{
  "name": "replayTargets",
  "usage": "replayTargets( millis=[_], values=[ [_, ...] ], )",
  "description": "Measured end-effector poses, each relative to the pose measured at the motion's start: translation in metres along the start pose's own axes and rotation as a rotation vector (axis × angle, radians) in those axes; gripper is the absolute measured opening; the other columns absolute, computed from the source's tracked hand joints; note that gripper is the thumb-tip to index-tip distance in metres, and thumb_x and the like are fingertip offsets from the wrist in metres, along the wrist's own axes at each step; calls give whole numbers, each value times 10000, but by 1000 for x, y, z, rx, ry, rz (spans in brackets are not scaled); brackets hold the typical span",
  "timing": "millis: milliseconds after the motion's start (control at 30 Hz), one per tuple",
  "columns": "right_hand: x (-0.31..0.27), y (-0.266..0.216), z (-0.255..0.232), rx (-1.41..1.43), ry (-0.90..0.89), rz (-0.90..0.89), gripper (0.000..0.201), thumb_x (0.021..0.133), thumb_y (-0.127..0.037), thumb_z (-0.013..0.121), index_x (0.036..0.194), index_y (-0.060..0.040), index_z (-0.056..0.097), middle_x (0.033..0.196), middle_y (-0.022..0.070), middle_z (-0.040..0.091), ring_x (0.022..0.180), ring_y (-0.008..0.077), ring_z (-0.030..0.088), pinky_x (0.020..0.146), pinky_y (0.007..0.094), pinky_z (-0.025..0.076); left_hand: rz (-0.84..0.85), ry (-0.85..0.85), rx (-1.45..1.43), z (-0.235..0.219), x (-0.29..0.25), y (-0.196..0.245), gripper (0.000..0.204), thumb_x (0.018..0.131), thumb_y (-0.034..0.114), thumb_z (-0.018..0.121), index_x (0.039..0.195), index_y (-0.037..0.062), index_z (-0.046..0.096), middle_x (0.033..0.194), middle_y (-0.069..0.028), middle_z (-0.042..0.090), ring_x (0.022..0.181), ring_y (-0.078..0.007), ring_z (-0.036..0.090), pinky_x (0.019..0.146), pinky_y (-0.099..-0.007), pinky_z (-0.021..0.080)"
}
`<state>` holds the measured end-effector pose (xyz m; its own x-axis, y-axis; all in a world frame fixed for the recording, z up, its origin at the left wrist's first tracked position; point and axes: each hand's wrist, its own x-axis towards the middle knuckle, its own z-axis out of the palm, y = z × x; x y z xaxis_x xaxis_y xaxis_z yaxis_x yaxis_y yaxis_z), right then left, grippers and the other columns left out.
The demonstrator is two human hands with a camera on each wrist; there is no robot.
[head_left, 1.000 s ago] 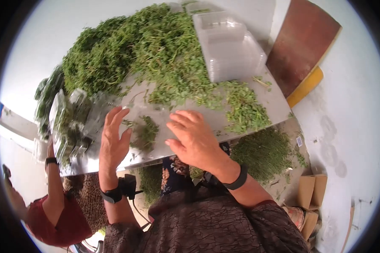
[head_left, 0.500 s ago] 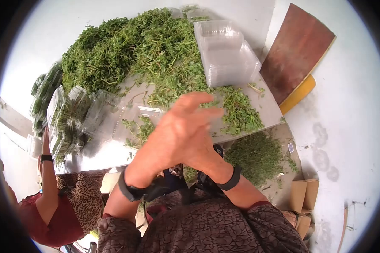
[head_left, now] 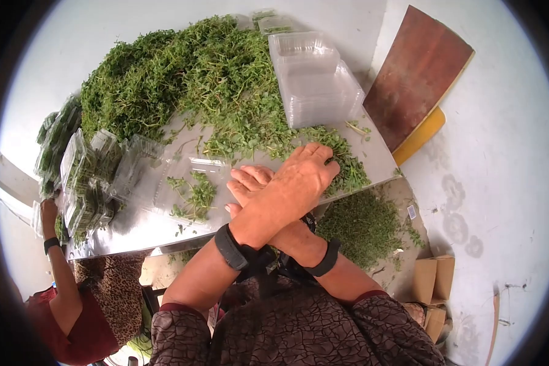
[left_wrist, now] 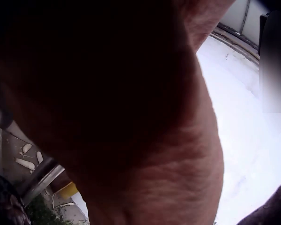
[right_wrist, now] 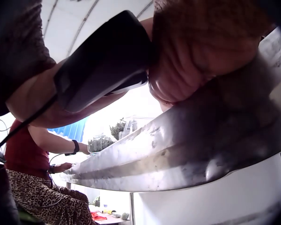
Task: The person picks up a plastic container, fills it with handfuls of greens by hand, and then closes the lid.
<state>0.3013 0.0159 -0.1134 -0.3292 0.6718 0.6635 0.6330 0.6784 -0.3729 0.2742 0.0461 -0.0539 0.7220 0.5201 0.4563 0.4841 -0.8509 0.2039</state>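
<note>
My arms are crossed over the steel table (head_left: 140, 229). My left hand (head_left: 308, 168) reaches across to the right and lies with its fingers stretched on a small heap of green herbs (head_left: 348, 165) near the table's right edge. Under that arm my right hand (head_left: 247, 182) rests flat, its straight fingers pointing left beside an open clear clamshell box (head_left: 192, 183) that holds a few herb sprigs (head_left: 195, 194). In the right wrist view the heel of my right hand (right_wrist: 196, 70) presses on the table's edge (right_wrist: 187, 150). The left wrist view is filled by dark skin.
A large herb pile (head_left: 183, 79) covers the far table. A stack of empty clear boxes (head_left: 311, 79) stands at the back right, filled boxes (head_left: 82, 177) at the left. Another person (head_left: 73, 317) reaches in there. Herbs (head_left: 366, 226) lie on the floor by cardboard boxes (head_left: 436, 277).
My left hand has swung from the left of the clamshell box, over my right arm, onto the herbs at the right. My right hand has moved slightly left and lies flat.
</note>
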Motion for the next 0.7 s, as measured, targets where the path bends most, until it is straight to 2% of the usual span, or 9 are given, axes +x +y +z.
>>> replayTargets(
  millis=[200,267,300,367,467,500,567,633,700],
  values=[
    [-5,2,7,16,-59,8,462,868,-325,568,1176,19,566,1332,167,517,1291,334,417,1108,463,312,-11,17,76,5,2,-5,151,703,-44,620,843,13,623,957,-129,591,929,-323,578,827,-393,488],
    [-7,3,12,-3,-52,1,472,875,-322,563,1201,19,554,1345,173,509,1309,336,405,1114,458,308,-159,79,-3,3,3,-5,100,755,-31,620,842,14,597,903,-141,600,824,-343,604,734,-403,507],
    [-7,3,13,-16,-16,-2,465,888,-339,560,1195,9,571,1328,152,529,1290,322,425,1101,453,321,-156,80,0,0,5,-6,100,755,-31,620,842,14,597,903,-141,600,824,-343,604,734,-403,507],
    [-9,3,14,-29,19,-8,459,902,-357,556,1190,0,587,1311,130,549,1271,308,444,1089,448,334,-472,177,-218,-6,10,-8,123,810,4,597,929,-3,568,948,-223,593,823,-429,605,714,-462,514],
    [-8,4,14,23,-20,20,476,932,-387,531,1213,-5,578,1322,130,543,1291,310,430,1102,442,319,-422,217,-311,-2,9,-15,95,878,26,562,970,4,558,945,-245,593,812,-454,604,710,-471,516],
    [-8,5,15,2,-22,9,475,922,-377,538,1213,-4,580,1328,131,540,1297,308,426,1104,441,316,-424,223,-309,1,9,-16,95,878,26,562,970,4,558,945,-245,593,812,-454,604,710,-471,516],
    [-8,6,13,-18,-28,-8,474,913,-367,544,1214,-3,582,1333,132,537,1302,307,421,1106,440,313,-354,246,-214,9,10,-12,165,836,-29,596,999,-4,582,907,-217,602,809,-385,620,699,-423,515],
    [-6,6,8,20,-174,36,527,925,-372,504,1295,3,503,1416,157,443,1358,318,348,1148,442,249,-343,205,-188,13,8,-9,217,831,-31,598,1045,0,584,952,-221,595,840,-390,621,728,-422,519],
    [-4,7,5,18,-181,28,527,920,-373,508,1287,4,512,1406,155,452,1349,318,357,1145,445,252,-334,165,-160,15,8,-10,269,825,-32,600,1091,4,586,996,-226,589,871,-395,621,756,-422,523]
  ],
)
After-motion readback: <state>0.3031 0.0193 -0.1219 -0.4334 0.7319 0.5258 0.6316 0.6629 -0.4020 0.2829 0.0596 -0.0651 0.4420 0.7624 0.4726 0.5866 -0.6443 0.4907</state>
